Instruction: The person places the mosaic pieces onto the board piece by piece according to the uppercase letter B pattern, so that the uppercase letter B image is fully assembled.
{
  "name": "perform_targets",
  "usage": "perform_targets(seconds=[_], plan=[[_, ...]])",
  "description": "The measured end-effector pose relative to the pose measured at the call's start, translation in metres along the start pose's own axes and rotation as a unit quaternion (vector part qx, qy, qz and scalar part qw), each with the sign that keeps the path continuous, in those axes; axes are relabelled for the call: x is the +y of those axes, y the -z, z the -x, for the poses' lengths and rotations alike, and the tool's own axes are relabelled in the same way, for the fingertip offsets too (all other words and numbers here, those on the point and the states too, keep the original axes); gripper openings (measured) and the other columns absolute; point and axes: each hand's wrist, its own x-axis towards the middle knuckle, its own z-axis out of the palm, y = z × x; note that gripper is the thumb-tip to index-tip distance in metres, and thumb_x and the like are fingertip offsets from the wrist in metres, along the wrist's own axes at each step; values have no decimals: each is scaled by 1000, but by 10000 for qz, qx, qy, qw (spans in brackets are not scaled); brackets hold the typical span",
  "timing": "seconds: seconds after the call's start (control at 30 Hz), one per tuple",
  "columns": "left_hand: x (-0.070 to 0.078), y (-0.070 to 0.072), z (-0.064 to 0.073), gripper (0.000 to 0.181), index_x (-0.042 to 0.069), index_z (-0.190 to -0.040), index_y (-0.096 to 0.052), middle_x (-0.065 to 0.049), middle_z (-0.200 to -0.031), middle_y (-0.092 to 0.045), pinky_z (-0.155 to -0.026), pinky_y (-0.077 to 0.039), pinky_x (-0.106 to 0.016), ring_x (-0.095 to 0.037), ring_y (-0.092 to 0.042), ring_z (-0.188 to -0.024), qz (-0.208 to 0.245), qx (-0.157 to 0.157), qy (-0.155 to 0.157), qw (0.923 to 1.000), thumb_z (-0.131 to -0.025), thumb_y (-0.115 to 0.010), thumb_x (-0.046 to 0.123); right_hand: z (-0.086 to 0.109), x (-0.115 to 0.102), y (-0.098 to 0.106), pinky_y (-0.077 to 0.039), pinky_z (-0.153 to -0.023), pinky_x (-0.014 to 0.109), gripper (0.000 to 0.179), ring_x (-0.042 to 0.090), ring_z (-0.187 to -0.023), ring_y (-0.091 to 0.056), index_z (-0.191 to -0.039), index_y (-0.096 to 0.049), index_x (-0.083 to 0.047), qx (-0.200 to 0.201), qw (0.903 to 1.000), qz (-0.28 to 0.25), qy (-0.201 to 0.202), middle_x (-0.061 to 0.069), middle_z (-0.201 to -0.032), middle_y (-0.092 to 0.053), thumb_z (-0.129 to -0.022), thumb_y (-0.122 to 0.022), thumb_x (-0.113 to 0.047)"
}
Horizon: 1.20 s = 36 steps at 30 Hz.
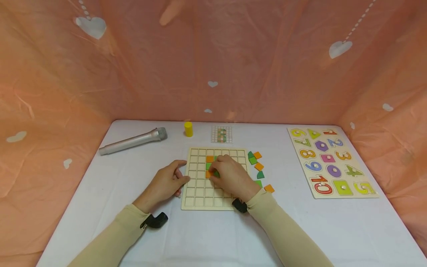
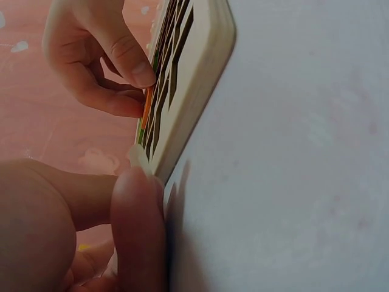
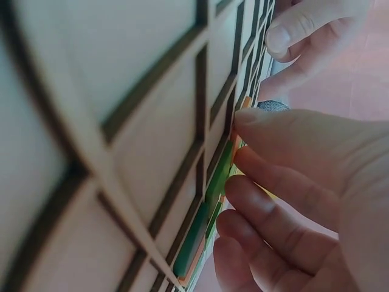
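Observation:
A square wooden grid board (image 1: 197, 202) lies on the table, with orange and green tiles in some cells. My right hand (image 1: 233, 178) is over the middle of the board, its thumb and index finger pinching an orange tile (image 1: 208, 174) at a cell. Just above that tile sits a green tile (image 1: 208, 166), then another orange tile (image 1: 209, 158). In the right wrist view, a dark green piece (image 3: 191, 243) lies in the grid below the other fingers. My left hand (image 1: 165, 181) rests at the board's left edge, its thumb and forefinger touching the rim.
Several loose orange and green pieces (image 1: 259, 167) lie right of the board. Behind it are a small pattern card (image 1: 221, 134) and a yellow cylinder (image 1: 188, 129). A silver microphone (image 1: 133, 141) lies back left, a number puzzle board (image 1: 328, 163) at the right.

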Motion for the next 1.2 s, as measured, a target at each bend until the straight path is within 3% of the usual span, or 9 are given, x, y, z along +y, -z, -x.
perform_targets(seconds=[0.33,0.6,0.9,1.2], plan=[[1,1,0,61,9,-158,-49,-7,-91,-65,-57,-55,-28,-16,-64,-59,-16,37,68,10000,-103,-74,18,-1,1,5,-58,-85,32,12,16,-97,-57,-104,-81,-14,46,9999,-68,80,-2,-100,-67,-97,-82,-23],[2,1,-1,61,10,-158,-49,-7,-91,-64,-57,-56,-28,-16,-64,-59,37,27,150,9999,-103,-74,18,7,15,15,-58,-90,34,16,16,-102,-60,-107,-81,-14,-15,9992,-365,-169,-3,-101,-67,-98,-82,-26],[0,0,-1,61,11,-158,-49,-7,-91,-64,-58,-57,-29,-16,-64,-60,88,41,185,9998,-102,-74,18,41,65,45,-58,-89,42,19,21,-97,-62,-112,-81,-7,308,9948,-458,-858,3,-102,-72,-99,-77,-21],[-1,0,-2,61,10,-158,-48,-8,-92,-65,-57,-57,-28,-16,-64,-60,157,10,127,9998,-103,-74,17,87,83,51,-57,-92,44,14,19,-98,-61,-108,-82,-12,20,9909,-284,-1316,1,-103,-72,-96,-80,-19]])
